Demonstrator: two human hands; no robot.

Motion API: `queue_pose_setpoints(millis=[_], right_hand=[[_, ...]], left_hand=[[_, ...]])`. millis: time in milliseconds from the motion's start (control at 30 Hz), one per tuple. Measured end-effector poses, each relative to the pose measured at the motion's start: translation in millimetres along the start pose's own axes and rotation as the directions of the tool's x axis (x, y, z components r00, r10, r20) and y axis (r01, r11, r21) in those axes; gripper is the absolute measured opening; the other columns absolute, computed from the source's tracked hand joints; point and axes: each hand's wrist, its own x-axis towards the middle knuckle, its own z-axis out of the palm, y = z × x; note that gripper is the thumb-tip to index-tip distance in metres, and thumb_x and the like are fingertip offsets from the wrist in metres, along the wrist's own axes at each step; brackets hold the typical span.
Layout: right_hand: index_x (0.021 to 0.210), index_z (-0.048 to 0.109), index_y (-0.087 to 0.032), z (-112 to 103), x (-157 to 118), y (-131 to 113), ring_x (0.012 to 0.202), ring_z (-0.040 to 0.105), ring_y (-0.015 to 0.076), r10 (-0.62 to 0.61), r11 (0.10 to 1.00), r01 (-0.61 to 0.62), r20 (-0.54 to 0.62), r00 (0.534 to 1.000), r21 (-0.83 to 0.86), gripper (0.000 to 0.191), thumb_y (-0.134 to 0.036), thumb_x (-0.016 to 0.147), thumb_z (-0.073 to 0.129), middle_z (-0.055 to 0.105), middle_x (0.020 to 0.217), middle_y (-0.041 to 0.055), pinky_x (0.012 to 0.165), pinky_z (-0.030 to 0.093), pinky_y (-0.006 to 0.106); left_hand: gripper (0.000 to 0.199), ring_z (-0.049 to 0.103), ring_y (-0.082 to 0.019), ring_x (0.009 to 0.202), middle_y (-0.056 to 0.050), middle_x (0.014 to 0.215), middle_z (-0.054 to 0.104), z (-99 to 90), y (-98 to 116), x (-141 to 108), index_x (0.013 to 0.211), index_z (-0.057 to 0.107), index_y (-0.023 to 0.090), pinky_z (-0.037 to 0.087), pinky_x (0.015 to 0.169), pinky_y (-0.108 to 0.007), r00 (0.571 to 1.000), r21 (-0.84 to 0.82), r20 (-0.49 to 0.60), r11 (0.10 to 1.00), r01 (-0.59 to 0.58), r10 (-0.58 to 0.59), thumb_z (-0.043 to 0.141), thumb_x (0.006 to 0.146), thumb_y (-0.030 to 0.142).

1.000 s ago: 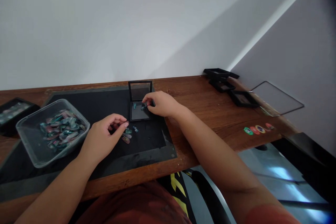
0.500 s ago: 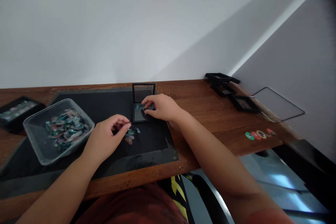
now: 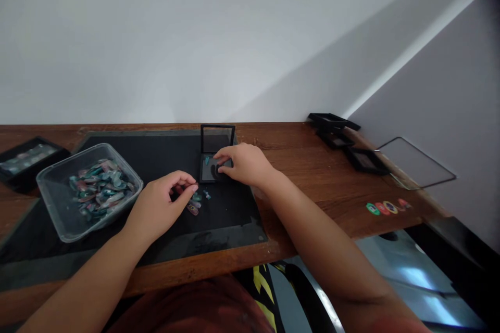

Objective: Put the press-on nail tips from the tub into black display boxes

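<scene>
My left hand (image 3: 160, 205) is over the black mat, thumb and forefinger pinched together; whatever is between them is too small to make out. Just beside it lie several glossy teal and pinkish pieces shaped like false nails (image 3: 192, 209). My right hand (image 3: 246, 164) reaches over a small black hinged case (image 3: 207, 173) with its clear lid (image 3: 217, 138) raised. Thumb and forefinger are apart above the case, with nothing visible between them. One teal false nail (image 3: 207, 159) lies inside, left of my fingers. The case's right side is covered by my hand.
A clear plastic tub (image 3: 58, 208) full of false nails (image 3: 103, 190) stands left of my left hand. Farther left is a black framed box (image 3: 33, 161). Black cases (image 3: 365, 160), a thin wire frame (image 3: 429, 164) and round coloured stickers (image 3: 389, 206) are at right.
The view has shifted slightly. Both hands keep nearly the same places, left one pinched beside the loose false nails, right one over the case.
</scene>
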Motion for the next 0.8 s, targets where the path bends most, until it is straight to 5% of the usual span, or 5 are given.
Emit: queue_pose_setpoints(millis=[233, 433, 800], right_hand=[[0.114, 0.077, -0.03, 2, 1, 0, 0.103, 0.073, 0.023, -0.014, 1.0, 0.014, 0.005, 1.0, 0.004, 0.034, -0.017, 0.083, 0.072, 0.082, 0.1, -0.002, 0.087, 0.052, 0.036], [0.128, 0.071, -0.028, -3, -1, 4, 0.102, 0.072, 0.0262, -0.015, 1.0, 0.015, -0.009, 1.0, -0.018, 0.052, -0.034, 0.078, 0.083, 0.081, 0.104, 0.0014, 0.086, 0.051, 0.038], [0.119, 0.074, -0.028, 4, 6, 13, 0.097, 0.072, 0.0214, -0.024, 0.996, 0.025, -0.006, 1.0, 0.081, 0.041, -0.029, 0.079, 0.082, 0.081, 0.103, -0.0019, 0.081, 0.048, 0.033]], left_hand=[[0.024, 0.071, -0.021, 0.083, -0.001, 0.092, 0.078, 2.2, -2, 1, 0.097, 0.074, 0.029, 0.05, 0.071, -0.032, 1.0, 0.012, 0.004, 1.0, 0.004, -0.004, 0.063, 0.092, 0.049], [0.025, 0.069, -0.019, 0.079, 0.0, 0.088, 0.076, 1.9, -3, 1, 0.097, 0.073, 0.027, 0.05, 0.071, -0.031, 1.0, 0.005, -0.006, 1.0, 0.025, -0.025, 0.067, 0.089, 0.05], [0.024, 0.068, -0.019, 0.079, 0.0, 0.087, 0.076, 0.3, -1, 1, 0.095, 0.073, 0.028, 0.049, 0.072, -0.031, 1.0, 0.003, -0.013, 1.0, 0.022, -0.022, 0.067, 0.089, 0.05]])
